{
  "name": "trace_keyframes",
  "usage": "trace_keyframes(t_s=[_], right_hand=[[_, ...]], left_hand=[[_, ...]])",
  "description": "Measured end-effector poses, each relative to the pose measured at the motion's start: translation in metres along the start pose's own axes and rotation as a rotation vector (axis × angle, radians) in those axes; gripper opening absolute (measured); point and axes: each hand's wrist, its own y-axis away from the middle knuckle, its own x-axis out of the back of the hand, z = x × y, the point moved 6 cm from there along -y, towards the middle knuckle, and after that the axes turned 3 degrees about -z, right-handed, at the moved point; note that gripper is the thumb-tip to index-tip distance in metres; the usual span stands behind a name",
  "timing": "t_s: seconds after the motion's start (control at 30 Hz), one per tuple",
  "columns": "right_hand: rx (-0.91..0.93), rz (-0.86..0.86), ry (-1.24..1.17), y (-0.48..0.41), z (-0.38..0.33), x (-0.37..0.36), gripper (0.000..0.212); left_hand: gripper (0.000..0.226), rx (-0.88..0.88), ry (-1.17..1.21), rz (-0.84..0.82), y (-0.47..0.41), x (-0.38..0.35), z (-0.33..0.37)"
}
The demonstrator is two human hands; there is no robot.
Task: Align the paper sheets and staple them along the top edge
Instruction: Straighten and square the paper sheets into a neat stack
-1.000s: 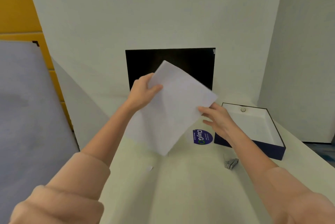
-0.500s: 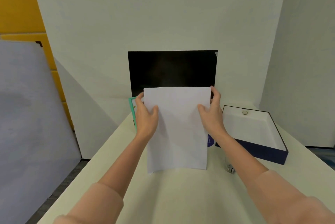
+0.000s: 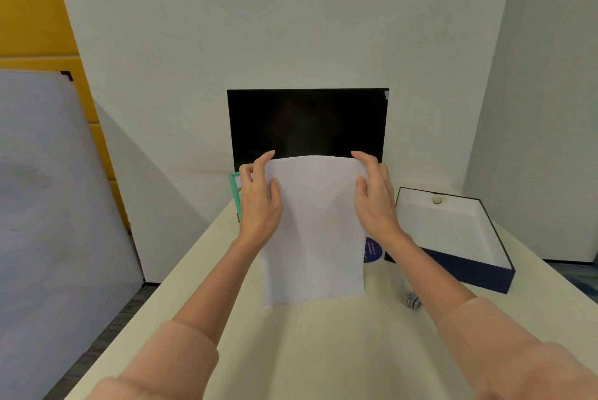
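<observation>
Both hands grip the white paper sheets (image 3: 312, 231) upright at bench (image 3: 323, 351) centre: left hand (image 3: 259, 202) at 9 o'clock edge, right hand (image 3: 375, 199) at 3 o'clock. Bottom edge touches the cream bench. Small metal stapler (image 3: 411, 299) lies at 4 o'clock, near the open navy box (image 3: 453, 267).

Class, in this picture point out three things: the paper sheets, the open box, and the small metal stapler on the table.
paper sheets (image 3: 315, 231): head view, middle of the front sheet.
open box (image 3: 466, 265): head view, its dark blue front wall.
stapler (image 3: 410, 298): head view, its metal body, beside the right forearm.
</observation>
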Motion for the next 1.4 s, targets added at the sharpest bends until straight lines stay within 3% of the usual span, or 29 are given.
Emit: trace_keyframes(t_s=[0.5,0.7,0.83,0.93,1.1,1.27,1.4], right_hand=[[0.029,0.090,-0.018,-0.048,-0.026,0.028,0.054],[-0.225,-0.186,-0.059,-0.051,0.007,0.009,0.056],[-0.511,-0.401,-0.023,-0.001,0.068,-0.034,0.044],[-0.637,-0.473,0.054,0.041,0.113,-0.063,0.046],[-0.658,-0.435,0.199,0.084,0.157,-0.092,0.052],[-0.514,-0.282,0.459,0.100,0.161,-0.097,0.062],[-0.476,-0.233,0.567,0.103,0.165,-0.097,0.057]], left_hand=[[0.052,-0.109,0.019,0.011,-0.046,0.018,0.033],[0.056,0.209,0.024,-0.267,-0.045,-0.012,-0.006],[0.055,0.524,0.034,-0.411,0.010,-0.051,-0.076],[0.053,0.631,-0.001,-0.492,0.055,-0.072,-0.114],[0.056,0.685,-0.146,-0.515,0.090,-0.096,-0.145],[0.060,0.572,-0.226,-0.380,0.104,-0.106,-0.147],[0.051,0.496,-0.206,-0.317,0.107,-0.108,-0.149]])
